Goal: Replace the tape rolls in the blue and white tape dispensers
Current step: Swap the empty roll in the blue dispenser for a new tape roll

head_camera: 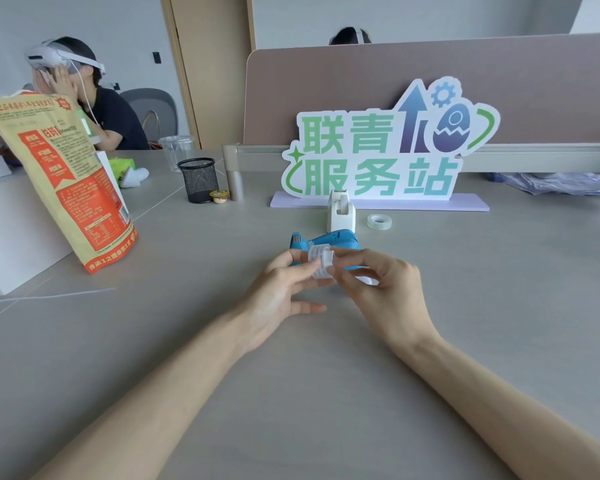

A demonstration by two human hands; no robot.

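Both hands meet over the middle of the grey table. My left hand [284, 289] and my right hand [378, 282] pinch a small white tape roll [321, 261] between their fingertips, just above the tabletop. Right behind the roll lies the blue tape dispenser [329, 242], partly hidden by my fingers. The white tape dispenser [341, 211] stands upright farther back. A clear tape roll [379, 221] lies flat on the table to its right.
A large lettered sign [388, 150] on a lilac base stands behind the dispensers. A black mesh pen cup [198, 180] and a small jelly cup [219, 196] sit at back left. A tall orange snack bag [63, 178] leans at left. Another person sits far left.
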